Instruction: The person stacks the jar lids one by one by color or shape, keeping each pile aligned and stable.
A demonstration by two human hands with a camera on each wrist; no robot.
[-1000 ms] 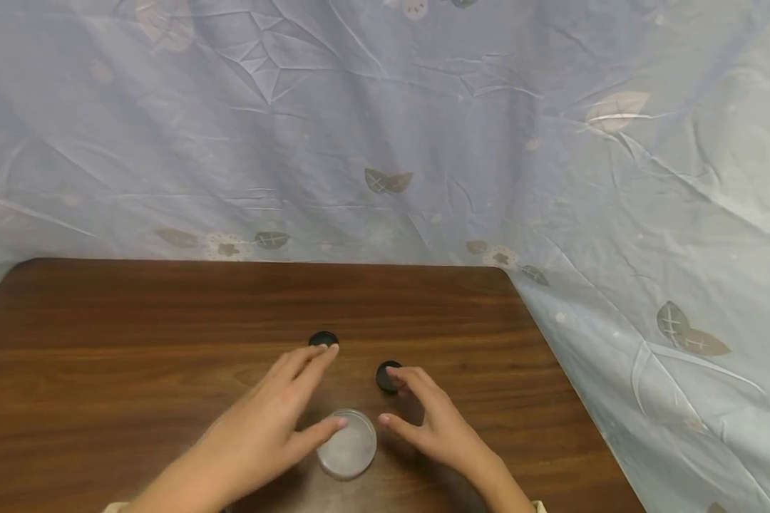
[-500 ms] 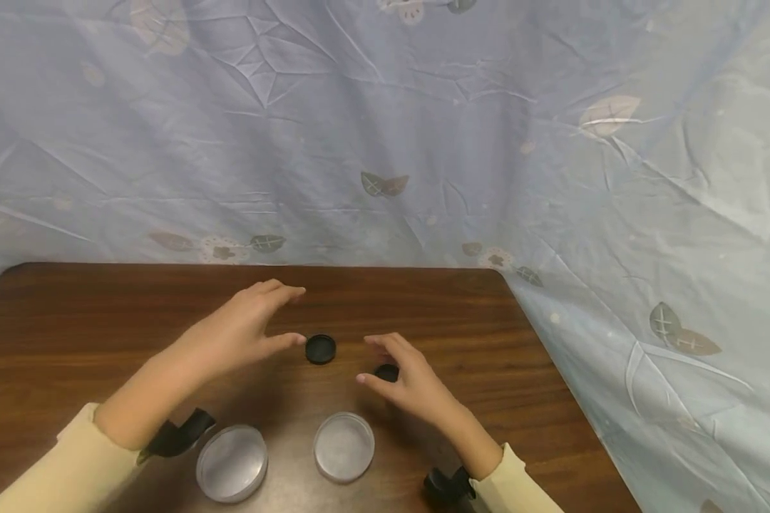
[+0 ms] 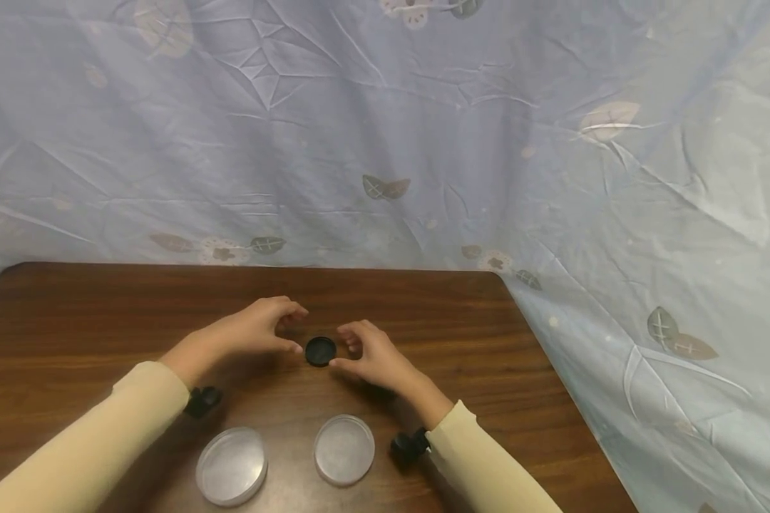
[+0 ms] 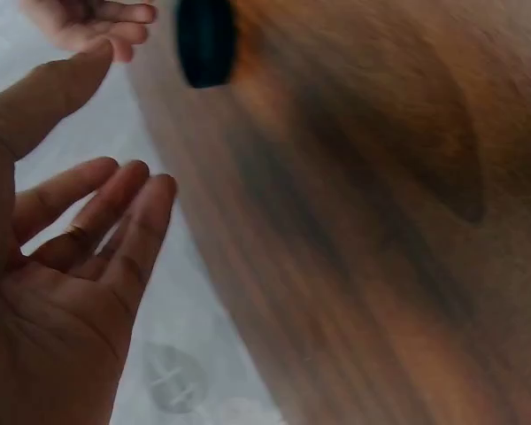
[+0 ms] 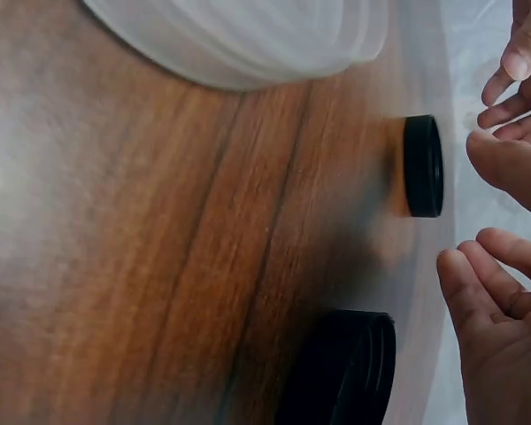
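Note:
A round black lid (image 3: pixel 321 351), rim upward, lies on the table between both hands in the head view. My left hand (image 3: pixel 253 329) is at its left side, thumb tip close to the rim, fingers loosely bent. From the right, my right hand (image 3: pixel 377 360) reaches toward the same lid, its thumb tip right at the rim. Neither hand grips anything. In the right wrist view a second black lid (image 5: pixel 341 367) lies nearer the wrist; the right hand covers it in the head view. The left wrist view shows the first lid (image 4: pixel 206 42) beyond the left thumb.
Two clear round containers stand near the front of the wooden table (image 3: pixel 103 306): one at the left (image 3: pixel 232 467), another at the right (image 3: pixel 344 450). A patterned curtain (image 3: pixel 334 142) hangs behind the table and along its right side.
My left hand has moved from over the right container, first up and left, then to the far black lid. My right hand has shifted left from the nearer lid toward that lid.

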